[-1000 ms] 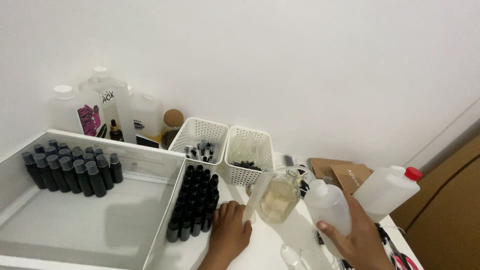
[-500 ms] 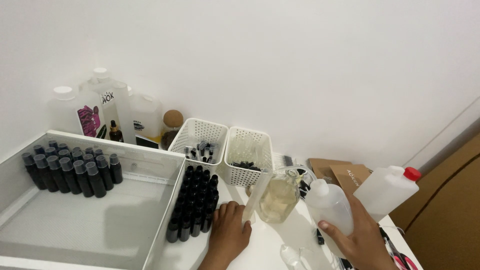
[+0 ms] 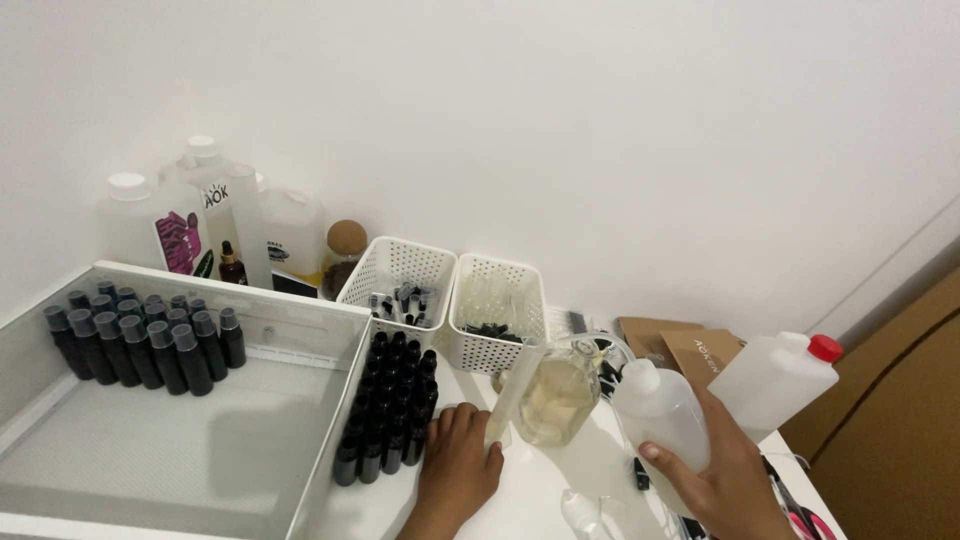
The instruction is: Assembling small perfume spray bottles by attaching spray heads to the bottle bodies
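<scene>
Now the white squeeze bottle (image 3: 662, 415) is gripped upright in the right hand (image 3: 722, 478), barely shifted from a second ago, beside the glass flask (image 3: 558, 396); the left hand (image 3: 458, 470) is rested flat, fingers spread, by the black vials (image 3: 392, 405) on the tabletop (image 3: 545, 490).

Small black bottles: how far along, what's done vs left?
Looks done: a capped batch of small black bottles stands in the white tray. In hand: right hand grips a white squeeze bottle; left hand rests by the glass flask. Apparently left: the black bottle block beside the tray.
</scene>
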